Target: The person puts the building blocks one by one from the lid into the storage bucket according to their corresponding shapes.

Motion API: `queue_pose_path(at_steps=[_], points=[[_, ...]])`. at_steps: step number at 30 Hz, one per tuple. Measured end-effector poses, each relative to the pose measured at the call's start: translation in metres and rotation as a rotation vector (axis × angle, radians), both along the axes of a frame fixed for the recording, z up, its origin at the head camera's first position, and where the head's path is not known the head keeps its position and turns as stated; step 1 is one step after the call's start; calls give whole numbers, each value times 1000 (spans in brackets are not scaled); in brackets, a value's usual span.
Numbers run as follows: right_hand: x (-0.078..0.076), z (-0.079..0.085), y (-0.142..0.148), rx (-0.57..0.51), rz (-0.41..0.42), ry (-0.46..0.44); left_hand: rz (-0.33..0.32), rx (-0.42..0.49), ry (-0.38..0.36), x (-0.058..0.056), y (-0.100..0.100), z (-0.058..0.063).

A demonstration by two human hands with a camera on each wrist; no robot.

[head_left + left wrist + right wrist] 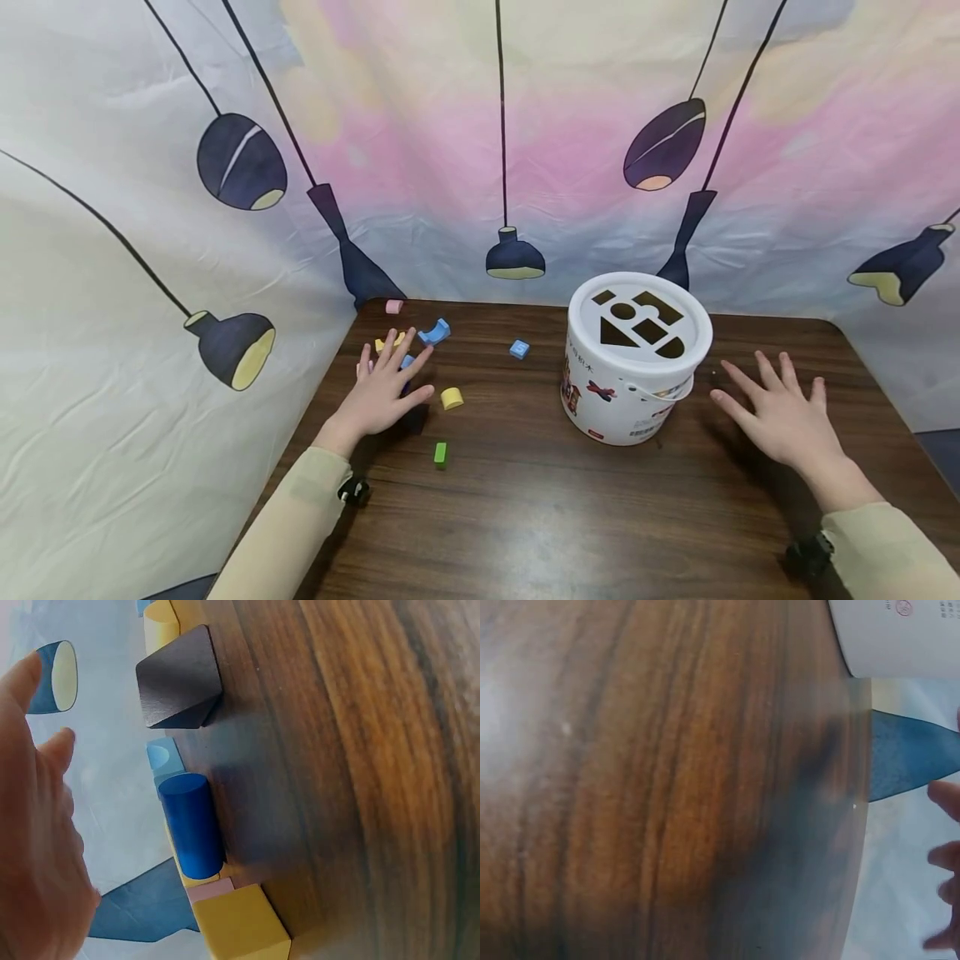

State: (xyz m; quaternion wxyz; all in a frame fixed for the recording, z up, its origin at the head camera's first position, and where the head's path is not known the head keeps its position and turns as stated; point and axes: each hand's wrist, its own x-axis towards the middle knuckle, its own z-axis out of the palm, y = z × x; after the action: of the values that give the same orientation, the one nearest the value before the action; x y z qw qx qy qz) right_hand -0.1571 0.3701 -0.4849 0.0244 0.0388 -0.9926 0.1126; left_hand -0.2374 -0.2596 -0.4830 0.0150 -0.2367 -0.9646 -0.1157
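Observation:
My left hand [381,398] is spread over a group of blocks at the left of the table and holds nothing. Partly hidden below it in the head view, a blue cylinder [193,826], a dark block [180,679] and a yellow block [244,922] show in the left wrist view. Beside the hand lie a yellow half-round block [452,398] and a green block [440,455]. My right hand [795,421], fingers spread, hovers to the right of a white bucket [609,408], apart from it. The bucket's white lid has several shaped holes.
A blue arch block [434,332] and a pink block [393,307] lie toward the back left of the wooden table [510,517]. Near the middle sits a small blue block [519,349]. A fabric backdrop [450,167] printed with lamps hangs behind the table.

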Motion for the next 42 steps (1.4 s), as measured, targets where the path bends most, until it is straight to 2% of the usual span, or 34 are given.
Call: queue_pose_path(at_steps=[5,9,18,21,23,28,32,36,42], points=[[-6,9,0,-8,44,33,-30,97,18,-1,-2,8],[-9,14,1,-109,38,44,-54,169,18,-1,1,15],[-17,35,-3,-469,-4,93,-147,332,-75,3,15,27],[-19,44,-8,-642,32,121,-191,367,-119,7,19,28],[-20,50,-12,-771,79,142,-232,390,-174,10,21,28],[-22,64,-24,-980,188,186,-303,392,-304,16,22,24],[-25,72,-32,-1077,268,164,-344,358,-356,22,21,19],[-30,75,-36,-1096,320,145,-385,319,-384,25,23,13],[-36,73,-39,-1067,333,117,-439,294,-408,27,24,6]])
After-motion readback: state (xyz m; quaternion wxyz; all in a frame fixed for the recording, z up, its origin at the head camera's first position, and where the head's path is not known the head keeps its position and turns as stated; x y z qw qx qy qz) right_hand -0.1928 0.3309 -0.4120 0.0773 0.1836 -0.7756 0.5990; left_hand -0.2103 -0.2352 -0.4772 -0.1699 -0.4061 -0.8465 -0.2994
